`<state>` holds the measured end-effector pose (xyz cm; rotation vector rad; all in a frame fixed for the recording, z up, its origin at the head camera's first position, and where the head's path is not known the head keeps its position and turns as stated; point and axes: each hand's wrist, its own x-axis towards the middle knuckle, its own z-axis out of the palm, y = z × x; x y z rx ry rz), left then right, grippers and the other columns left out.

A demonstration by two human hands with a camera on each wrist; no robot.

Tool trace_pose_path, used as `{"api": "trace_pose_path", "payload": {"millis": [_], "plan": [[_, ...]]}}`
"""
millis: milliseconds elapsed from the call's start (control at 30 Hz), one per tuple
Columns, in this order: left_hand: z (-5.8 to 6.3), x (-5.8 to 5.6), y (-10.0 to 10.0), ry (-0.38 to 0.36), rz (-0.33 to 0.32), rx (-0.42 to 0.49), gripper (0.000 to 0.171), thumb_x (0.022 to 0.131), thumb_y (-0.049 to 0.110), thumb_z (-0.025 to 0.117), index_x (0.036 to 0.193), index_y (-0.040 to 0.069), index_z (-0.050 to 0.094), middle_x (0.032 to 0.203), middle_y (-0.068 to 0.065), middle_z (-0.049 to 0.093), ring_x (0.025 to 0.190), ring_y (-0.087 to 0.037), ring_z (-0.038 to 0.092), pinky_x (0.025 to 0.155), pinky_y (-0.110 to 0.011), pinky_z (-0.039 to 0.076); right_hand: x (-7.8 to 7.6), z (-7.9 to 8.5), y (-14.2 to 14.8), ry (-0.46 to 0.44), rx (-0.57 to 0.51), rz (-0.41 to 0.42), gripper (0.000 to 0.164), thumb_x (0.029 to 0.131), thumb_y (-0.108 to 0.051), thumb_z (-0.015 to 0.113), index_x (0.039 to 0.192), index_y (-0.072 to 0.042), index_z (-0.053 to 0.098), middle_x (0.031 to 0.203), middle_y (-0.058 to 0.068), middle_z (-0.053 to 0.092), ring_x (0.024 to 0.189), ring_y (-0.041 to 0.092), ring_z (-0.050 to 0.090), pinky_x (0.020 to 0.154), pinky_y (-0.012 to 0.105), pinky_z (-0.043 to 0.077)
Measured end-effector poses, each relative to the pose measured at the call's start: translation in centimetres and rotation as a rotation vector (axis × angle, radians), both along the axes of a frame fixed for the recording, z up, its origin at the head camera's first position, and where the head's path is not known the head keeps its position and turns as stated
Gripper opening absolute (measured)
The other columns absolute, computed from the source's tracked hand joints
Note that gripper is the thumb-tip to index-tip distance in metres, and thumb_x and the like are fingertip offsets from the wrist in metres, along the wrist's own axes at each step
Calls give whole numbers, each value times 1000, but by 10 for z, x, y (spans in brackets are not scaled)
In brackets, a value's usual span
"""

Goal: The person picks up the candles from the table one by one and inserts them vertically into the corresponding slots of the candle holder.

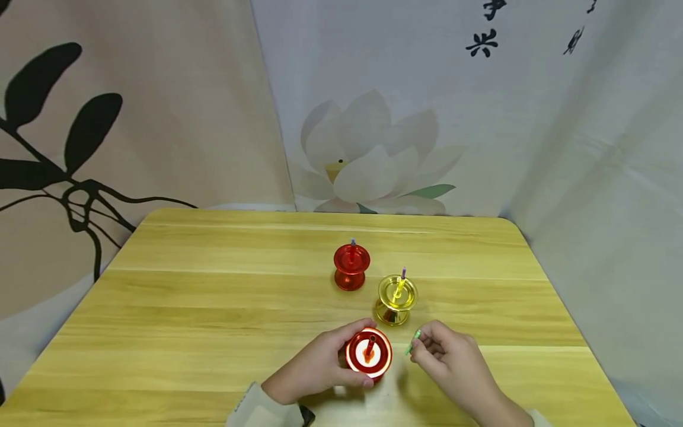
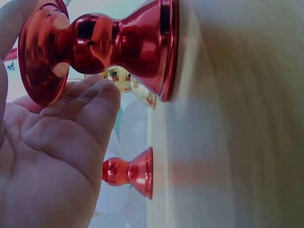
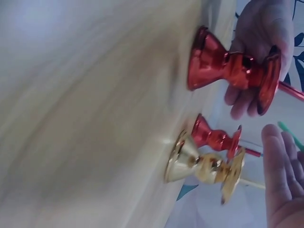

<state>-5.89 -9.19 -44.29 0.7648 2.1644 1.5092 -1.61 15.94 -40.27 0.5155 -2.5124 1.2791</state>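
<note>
My left hand [image 1: 322, 363] holds the front red candlestick [image 1: 368, 356] around its dish, thumb on the near side and fingers on the far side. An open-topped red tube stands up from the dish's middle. Just to the right, my right hand [image 1: 456, 365] pinches a thin green stick [image 1: 413, 342] between thumb and fingers, apart from the candlestick. In the left wrist view, the red candlestick [image 2: 95, 42] shows its round stem and flared base. The right wrist view shows the green stick [image 3: 290, 135] only in part, beyond the fingers.
Behind the hands stands a gold candlestick [image 1: 393, 315], with a purple-tipped stick in its tube. Farther back and left is another red candlestick [image 1: 350, 280], holding a blue-tipped stick. All are on a wooden table [image 1: 213, 296] backed by printed curtains [image 1: 400, 59].
</note>
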Motion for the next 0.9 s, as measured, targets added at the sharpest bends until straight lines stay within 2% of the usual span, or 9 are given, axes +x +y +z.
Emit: {"api": "trace_pose_path", "payload": {"millis": [133,433,667,900], "plan": [[-1,1,0,7,-2,20,87,78,28,89,152,15,44,135,7,60,122,-9,56,103,-27,47,-4,4,-9,28,-18,22,28,85,7,70,84,-20,62,75,-17,66,65,-1,62,55,16,54],[0,1,1,-12,-15,59,82,79,28,88,149,16,46,132,9,61,120,-8,57,101,-26,48,-11,10,-23,101,-27,62,29,83,7,71,84,-21,63,76,-13,68,68,-1,64,59,15,54],[3,1,2,-17,-29,68,77,80,29,87,146,25,48,130,9,62,118,-7,58,99,-26,49,-13,16,-30,123,-59,80,29,82,10,70,86,-18,64,77,-12,69,69,1,65,59,16,55],[3,1,1,-9,-26,44,78,80,29,87,147,25,48,131,10,61,118,-6,58,97,-24,50,-14,21,-34,128,-77,99,29,82,12,69,88,-16,63,78,-11,70,71,3,67,59,17,56]]}}
